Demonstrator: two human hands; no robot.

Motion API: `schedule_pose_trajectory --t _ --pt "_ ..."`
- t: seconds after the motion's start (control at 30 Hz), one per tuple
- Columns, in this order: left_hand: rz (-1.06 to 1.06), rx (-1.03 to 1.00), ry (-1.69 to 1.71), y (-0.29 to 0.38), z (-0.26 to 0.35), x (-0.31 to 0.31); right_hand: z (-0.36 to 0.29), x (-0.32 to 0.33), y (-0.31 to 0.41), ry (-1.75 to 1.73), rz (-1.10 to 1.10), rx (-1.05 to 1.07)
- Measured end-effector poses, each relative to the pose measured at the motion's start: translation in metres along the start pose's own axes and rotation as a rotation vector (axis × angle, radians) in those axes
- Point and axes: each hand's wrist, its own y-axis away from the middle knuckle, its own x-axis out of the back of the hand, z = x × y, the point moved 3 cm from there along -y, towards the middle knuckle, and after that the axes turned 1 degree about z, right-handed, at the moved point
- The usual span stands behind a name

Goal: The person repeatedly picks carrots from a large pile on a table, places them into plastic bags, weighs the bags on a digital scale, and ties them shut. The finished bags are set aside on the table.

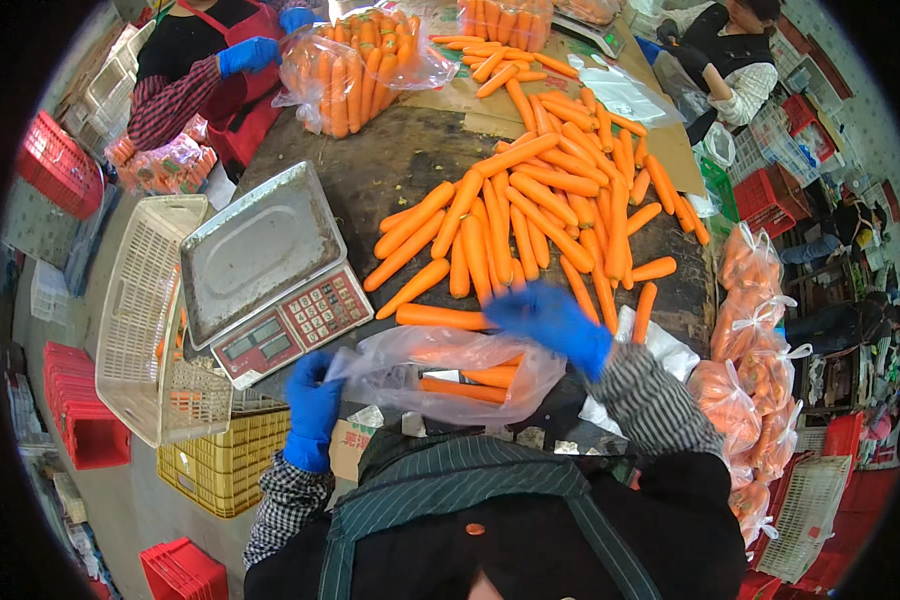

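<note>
A clear plastic bag (pixel 390 382) lies at the table's near edge, its mouth spread, with several carrots (pixel 465 389) inside. My left hand (pixel 313 405), in a blue glove, pinches the bag's left rim. Above the bag's right part is my right hand (pixel 551 319), blue-gloved and slightly blurred, at the right end of a single carrot (pixel 441 316); whether its fingers close on that carrot is unclear. Beyond it spreads a large heap of loose carrots (pixel 540 195). To the left stands a digital scale (pixel 262 247) with a bare metal pan.
Filled carrot bags (pixel 735 405) are stacked at right. A white plastic crate (pixel 135 322) and a yellow crate (pixel 225 461) stand left of the table. Across it, a person's gloved hand (pixel 247 56) is by a full carrot bag (pixel 352 75); another person (pixel 727 60) is at upper right.
</note>
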Motion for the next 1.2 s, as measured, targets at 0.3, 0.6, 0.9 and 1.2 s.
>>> schedule_pose_trajectory --t 0.3,0.6,0.9,1.2 --pt "-0.563 0.381 0.443 0.036 0.089 -0.057 0.000 0.010 -0.125 0.918 0.447 -0.423" --pt "-0.497 0.373 0.503 0.052 0.087 -0.050 0.020 -0.006 -0.119 1.391 0.471 -0.240" --pt "-0.510 0.339 0.530 0.061 0.083 -0.062 0.057 -0.001 -0.092 1.127 0.591 -0.142" --pt "-0.424 0.344 0.606 0.063 0.083 -0.060 -0.039 -0.043 0.009 -0.524 -0.092 0.099"
